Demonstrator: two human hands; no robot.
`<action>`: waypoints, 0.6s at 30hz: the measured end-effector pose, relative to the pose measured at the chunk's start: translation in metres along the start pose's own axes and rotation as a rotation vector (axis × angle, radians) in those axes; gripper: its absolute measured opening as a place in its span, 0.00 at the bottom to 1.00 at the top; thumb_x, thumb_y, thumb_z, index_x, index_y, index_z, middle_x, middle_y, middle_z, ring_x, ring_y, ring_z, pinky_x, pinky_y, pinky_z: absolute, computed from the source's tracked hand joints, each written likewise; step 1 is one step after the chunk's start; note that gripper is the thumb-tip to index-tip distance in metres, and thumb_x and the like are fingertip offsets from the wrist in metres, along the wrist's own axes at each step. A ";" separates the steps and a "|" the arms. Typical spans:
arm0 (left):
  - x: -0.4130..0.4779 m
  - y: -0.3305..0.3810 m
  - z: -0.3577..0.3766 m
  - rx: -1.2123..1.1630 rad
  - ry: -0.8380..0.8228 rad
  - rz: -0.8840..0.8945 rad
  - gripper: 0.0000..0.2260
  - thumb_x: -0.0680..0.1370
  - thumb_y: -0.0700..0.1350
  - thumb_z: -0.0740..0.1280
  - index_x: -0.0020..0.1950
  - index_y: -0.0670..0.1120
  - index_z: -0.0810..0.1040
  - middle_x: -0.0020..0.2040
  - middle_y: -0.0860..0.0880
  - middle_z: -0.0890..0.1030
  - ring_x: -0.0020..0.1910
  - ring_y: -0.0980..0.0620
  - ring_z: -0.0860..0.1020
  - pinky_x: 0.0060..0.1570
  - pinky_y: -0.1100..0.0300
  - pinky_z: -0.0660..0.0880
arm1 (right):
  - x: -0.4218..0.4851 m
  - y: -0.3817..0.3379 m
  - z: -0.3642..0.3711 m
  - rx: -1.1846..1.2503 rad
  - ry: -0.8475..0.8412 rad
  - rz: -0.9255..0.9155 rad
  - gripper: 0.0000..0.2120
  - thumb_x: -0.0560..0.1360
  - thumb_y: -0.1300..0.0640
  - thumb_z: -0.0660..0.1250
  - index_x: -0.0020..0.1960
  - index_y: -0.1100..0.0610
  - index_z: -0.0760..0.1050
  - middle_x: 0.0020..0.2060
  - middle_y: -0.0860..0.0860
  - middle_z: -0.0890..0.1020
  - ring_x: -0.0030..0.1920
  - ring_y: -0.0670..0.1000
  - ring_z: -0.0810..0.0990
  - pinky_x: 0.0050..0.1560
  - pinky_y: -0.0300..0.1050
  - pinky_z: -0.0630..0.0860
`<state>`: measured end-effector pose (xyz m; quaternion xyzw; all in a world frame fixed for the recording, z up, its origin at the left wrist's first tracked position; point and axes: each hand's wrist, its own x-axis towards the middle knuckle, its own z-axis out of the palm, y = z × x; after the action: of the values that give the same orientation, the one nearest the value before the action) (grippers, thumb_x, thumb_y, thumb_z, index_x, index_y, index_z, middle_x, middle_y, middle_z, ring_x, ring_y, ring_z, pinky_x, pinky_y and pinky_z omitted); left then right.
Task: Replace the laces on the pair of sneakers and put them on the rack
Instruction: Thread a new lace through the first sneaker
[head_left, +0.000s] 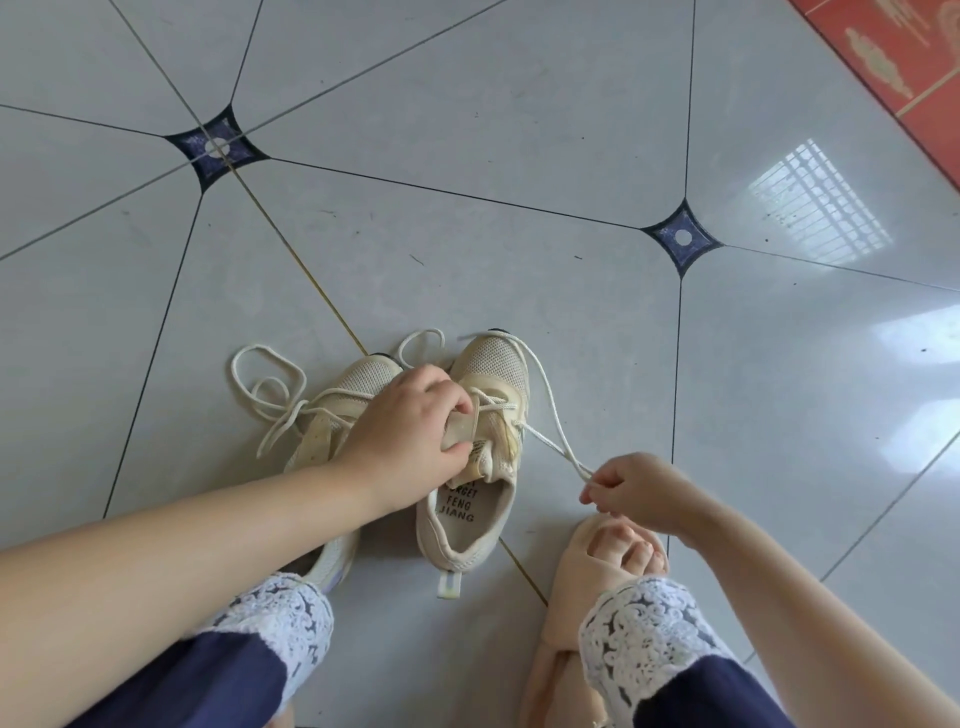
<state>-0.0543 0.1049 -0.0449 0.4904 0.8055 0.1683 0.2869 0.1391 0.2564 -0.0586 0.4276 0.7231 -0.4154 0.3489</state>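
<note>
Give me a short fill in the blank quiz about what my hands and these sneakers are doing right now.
The right hand pinches the end of a ____.
The left hand grips the sneaker whose insole shows ____ printed letters.
Both sneakers stand on the tiled ____.
Missing words: lace; black; floor.

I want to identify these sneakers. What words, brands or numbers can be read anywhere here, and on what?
"ORGET" "FENG" "JIANG": dark print on the insole of the open sneaker; the first word's start is covered by the tongue, any line above is hidden.
Heel tab: nothing readable.
Floor tiles: patterns only, no words.
</note>
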 end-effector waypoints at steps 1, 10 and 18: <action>0.001 0.000 0.000 -0.001 -0.002 -0.016 0.14 0.71 0.47 0.69 0.55 0.45 0.76 0.56 0.49 0.72 0.57 0.51 0.70 0.54 0.67 0.61 | 0.002 0.006 0.001 0.090 0.030 0.045 0.08 0.75 0.59 0.63 0.42 0.54 0.81 0.29 0.45 0.77 0.31 0.44 0.73 0.34 0.33 0.68; 0.011 0.008 0.004 -0.036 -0.031 -0.174 0.11 0.72 0.51 0.69 0.47 0.48 0.70 0.49 0.53 0.69 0.49 0.53 0.69 0.44 0.62 0.63 | 0.023 0.015 -0.007 0.028 0.196 0.168 0.12 0.68 0.67 0.64 0.50 0.62 0.78 0.51 0.58 0.80 0.51 0.58 0.78 0.51 0.50 0.75; 0.017 0.009 0.001 -0.066 -0.096 -0.211 0.10 0.71 0.50 0.68 0.46 0.48 0.69 0.49 0.51 0.71 0.46 0.52 0.71 0.44 0.60 0.68 | 0.077 -0.049 -0.027 -0.016 0.502 -0.179 0.14 0.74 0.60 0.62 0.58 0.53 0.76 0.55 0.52 0.78 0.53 0.51 0.77 0.45 0.37 0.66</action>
<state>-0.0536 0.1239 -0.0457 0.4005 0.8321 0.1397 0.3573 0.0607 0.2918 -0.0984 0.4487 0.8252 -0.3199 0.1237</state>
